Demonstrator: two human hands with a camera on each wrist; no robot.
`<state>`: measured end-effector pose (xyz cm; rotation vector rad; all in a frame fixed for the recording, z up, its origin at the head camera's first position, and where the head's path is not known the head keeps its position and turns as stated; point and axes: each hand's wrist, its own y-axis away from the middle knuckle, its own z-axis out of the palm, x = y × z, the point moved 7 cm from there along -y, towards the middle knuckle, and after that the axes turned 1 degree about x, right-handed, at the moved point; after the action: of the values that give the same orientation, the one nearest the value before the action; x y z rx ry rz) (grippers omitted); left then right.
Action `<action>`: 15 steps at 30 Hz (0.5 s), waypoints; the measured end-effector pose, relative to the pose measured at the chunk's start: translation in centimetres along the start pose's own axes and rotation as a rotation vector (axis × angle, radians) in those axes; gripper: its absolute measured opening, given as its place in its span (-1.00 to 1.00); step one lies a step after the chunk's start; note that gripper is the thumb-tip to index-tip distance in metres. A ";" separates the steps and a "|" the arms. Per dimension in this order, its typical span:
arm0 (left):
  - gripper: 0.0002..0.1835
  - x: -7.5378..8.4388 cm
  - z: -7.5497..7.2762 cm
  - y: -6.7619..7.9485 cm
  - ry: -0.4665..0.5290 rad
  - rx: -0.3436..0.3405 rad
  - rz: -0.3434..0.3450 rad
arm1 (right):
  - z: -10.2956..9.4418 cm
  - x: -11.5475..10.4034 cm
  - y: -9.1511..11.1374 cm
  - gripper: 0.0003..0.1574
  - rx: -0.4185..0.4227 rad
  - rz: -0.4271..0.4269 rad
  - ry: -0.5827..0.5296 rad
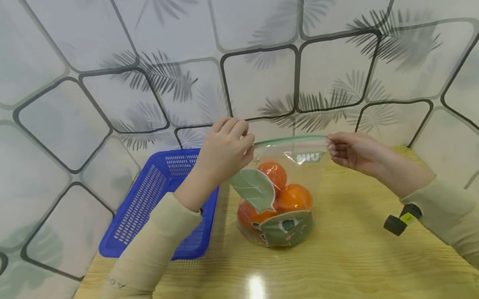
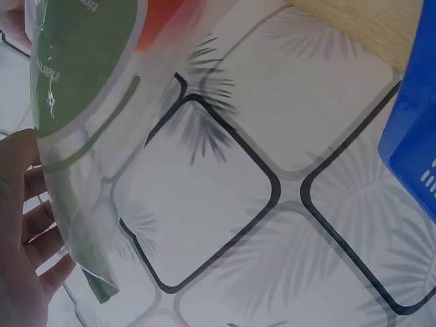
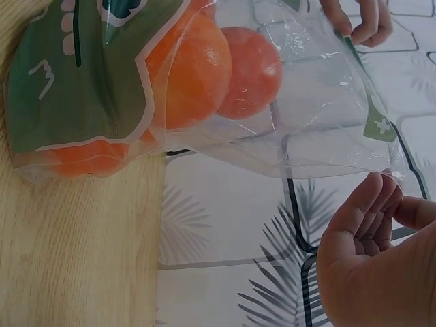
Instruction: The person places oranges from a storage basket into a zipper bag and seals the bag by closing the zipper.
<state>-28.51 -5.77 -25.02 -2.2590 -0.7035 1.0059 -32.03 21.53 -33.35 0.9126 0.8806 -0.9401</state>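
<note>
A clear zip-top bag (image 1: 324, 171) with a green zip strip and green printed patches stands on the table. Inside are several round orange fruits (image 1: 295, 197), partly hidden by the print. My left hand (image 1: 227, 148) grips the left end of the bag's top edge, fingers curled. At the opposite top corner my right hand (image 1: 356, 153) pinches the edge between thumb and fingers. The strip runs nearly straight between both hands. In the right wrist view the right hand (image 3: 368, 252) holds the corner, with the fruits (image 3: 194, 71) low in the bag.
Left of the bag sits a blue plastic basket (image 1: 123, 213) with slotted walls, partly behind the left forearm. The light wooden table (image 1: 347, 262) meets a patterned wall covering (image 1: 260, 83) at the back. A small black device (image 1: 400, 219) is attached at the right cuff.
</note>
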 end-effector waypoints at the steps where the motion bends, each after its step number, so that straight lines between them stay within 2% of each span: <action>1: -0.90 -0.2 0.0 0.2 -0.003 0.003 -0.001 | 0.0 0.0 0.0 -0.53 0.000 0.001 -0.003; 7: -0.91 -1.4 -0.3 1.6 -0.011 0.018 -0.027 | -0.2 0.2 0.0 -0.52 0.003 -0.002 -0.013; 15: -0.93 -3.1 -0.7 3.4 0.000 -0.002 -0.094 | -0.5 0.2 0.2 -0.49 0.015 -0.006 -0.005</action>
<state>-28.97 -10.40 -25.35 -2.2056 -0.8034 0.9602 -31.91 22.03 -33.63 0.9209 0.8739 -0.9552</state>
